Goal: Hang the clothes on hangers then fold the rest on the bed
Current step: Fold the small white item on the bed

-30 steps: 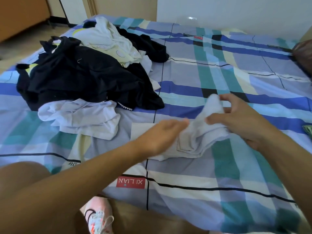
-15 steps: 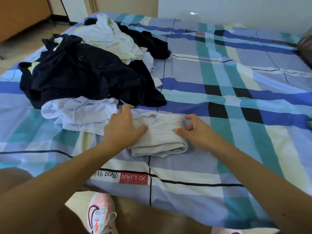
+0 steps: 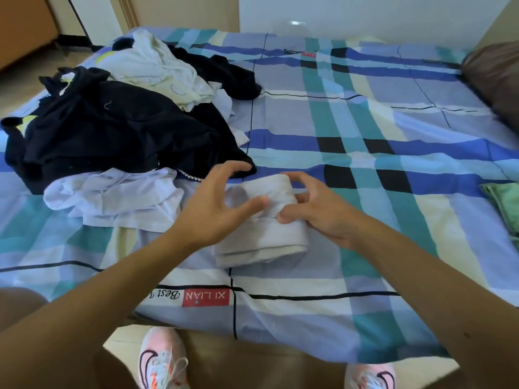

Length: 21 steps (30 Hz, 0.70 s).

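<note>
Right hand [image 3: 317,211] seemingly pinches folded white garment [image 3: 266,240], securing folds; left hand [image 3: 222,203] at nine o'clock hovers, grip wide.

Left grip [image 3: 222,200] spread, right grip [image 3: 317,209] seemingly pinching

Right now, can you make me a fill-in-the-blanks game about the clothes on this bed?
1. The dark pile of clothes lies on the ___ side of the bed.
2. The red label on the sheet reads XI ___.
3. The right hand pinches the folded cloth, whose colour is ___.
4. The small cloth at the bed's right edge is ___.

Missing words: left, LIAN, white, green.
</note>
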Available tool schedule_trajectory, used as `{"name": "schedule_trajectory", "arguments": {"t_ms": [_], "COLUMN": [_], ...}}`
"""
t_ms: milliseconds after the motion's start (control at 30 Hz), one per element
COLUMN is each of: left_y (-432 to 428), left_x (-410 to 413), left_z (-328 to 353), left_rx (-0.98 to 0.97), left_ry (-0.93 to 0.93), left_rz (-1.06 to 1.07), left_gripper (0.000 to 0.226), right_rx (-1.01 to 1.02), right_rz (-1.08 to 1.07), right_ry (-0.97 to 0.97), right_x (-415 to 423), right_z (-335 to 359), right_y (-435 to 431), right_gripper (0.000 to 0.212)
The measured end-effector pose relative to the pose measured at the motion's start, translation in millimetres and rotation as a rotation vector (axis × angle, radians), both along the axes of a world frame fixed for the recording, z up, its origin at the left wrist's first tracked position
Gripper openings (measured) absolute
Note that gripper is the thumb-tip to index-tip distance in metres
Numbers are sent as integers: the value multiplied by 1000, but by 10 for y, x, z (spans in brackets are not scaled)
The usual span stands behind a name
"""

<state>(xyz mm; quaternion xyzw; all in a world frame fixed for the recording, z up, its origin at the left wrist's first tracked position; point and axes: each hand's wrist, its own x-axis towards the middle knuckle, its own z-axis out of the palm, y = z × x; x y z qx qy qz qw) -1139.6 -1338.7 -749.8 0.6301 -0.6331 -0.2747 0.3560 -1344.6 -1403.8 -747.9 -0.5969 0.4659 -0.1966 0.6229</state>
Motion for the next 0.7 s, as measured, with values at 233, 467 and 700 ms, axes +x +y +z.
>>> {"name": "schedule_trajectory", "arguments": {"t_ms": [233,467,700], "left_y": [11,34,138], "left_x": [-439,-654,-512], "left_z": [290,-216,-180], "left_rx": [134,366,-124], "left_ry": [413,431,-421], "left_rz": [-266,20,-29], "left_gripper": [25,12,13], "right_rx": [-53,-148,-683], "right_rz": [122,0,249], "right_ry": [1,334,540], "right_x": [-419,-620,-785], "right_z": [536,57,-92], "right_y": [-9,-23,145], "right_gripper": [78,59,31]}}
